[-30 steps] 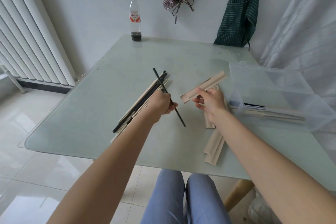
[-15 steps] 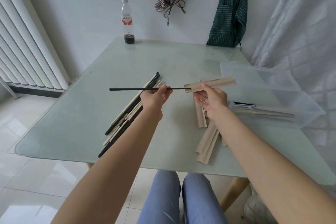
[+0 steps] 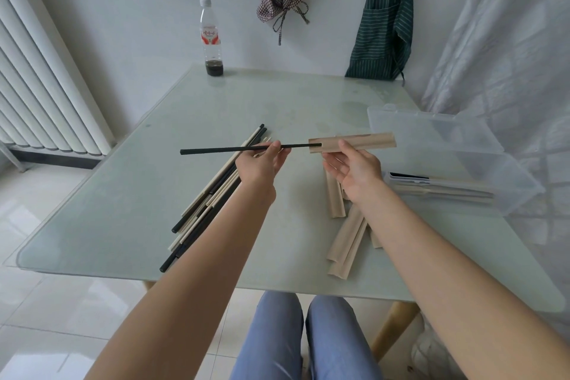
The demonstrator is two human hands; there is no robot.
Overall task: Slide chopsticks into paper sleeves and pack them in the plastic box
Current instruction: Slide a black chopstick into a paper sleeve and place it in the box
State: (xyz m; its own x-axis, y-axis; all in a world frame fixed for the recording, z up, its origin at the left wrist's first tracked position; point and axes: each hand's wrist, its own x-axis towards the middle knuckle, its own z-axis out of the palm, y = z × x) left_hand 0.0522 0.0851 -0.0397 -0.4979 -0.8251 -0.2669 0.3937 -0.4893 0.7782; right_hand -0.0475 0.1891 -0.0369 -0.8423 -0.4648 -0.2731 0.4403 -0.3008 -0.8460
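Fingers (image 3: 276,145) pinch black chopstick (image 3: 216,149), tip entering paper sleeve (image 3: 364,142).
Right hand (image 3: 354,168) grips that sleeve, left of the plastic box (image 3: 462,163).

Chopstick (image 3: 228,149) tip hidden inside paper sleeve (image 3: 367,142), seemingly.

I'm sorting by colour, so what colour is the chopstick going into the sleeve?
Black. The chopstick shows best in the head view, its tip entering the tan paper sleeve.

Glass table (image 3: 129,203) bears chopsticks (image 3: 209,194), sleeves (image 3: 345,244), box (image 3: 481,163), bottle (image 3: 211,40).
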